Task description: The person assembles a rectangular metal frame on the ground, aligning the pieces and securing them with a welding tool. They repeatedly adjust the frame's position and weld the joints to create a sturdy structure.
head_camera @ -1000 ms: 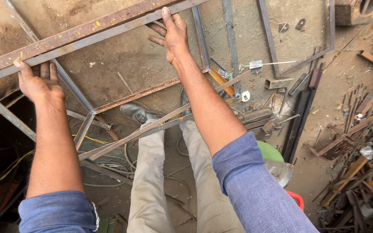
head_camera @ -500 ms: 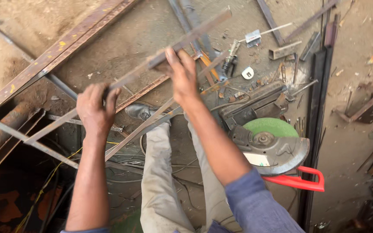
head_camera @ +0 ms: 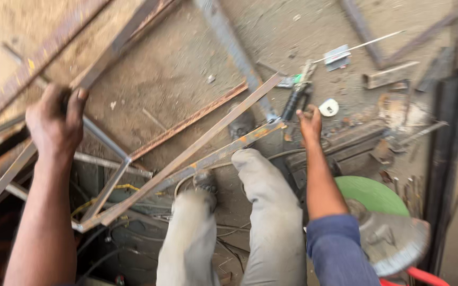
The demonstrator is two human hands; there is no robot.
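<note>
A metalworking or welding workshop is shown. A dusty concrete floor (head_camera: 176, 69) is littered with rusty steel bars (head_camera: 189, 121) and small metal offcuts (head_camera: 388, 78). A frame of welded steel strips (head_camera: 186, 156) is seen at centre, and a green-guarded cutting disc machine (head_camera: 385, 225) at near right.

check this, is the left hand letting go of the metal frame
No, the left hand is closed around a bar of the metal frame, its fingers wrapped over the top.
</note>
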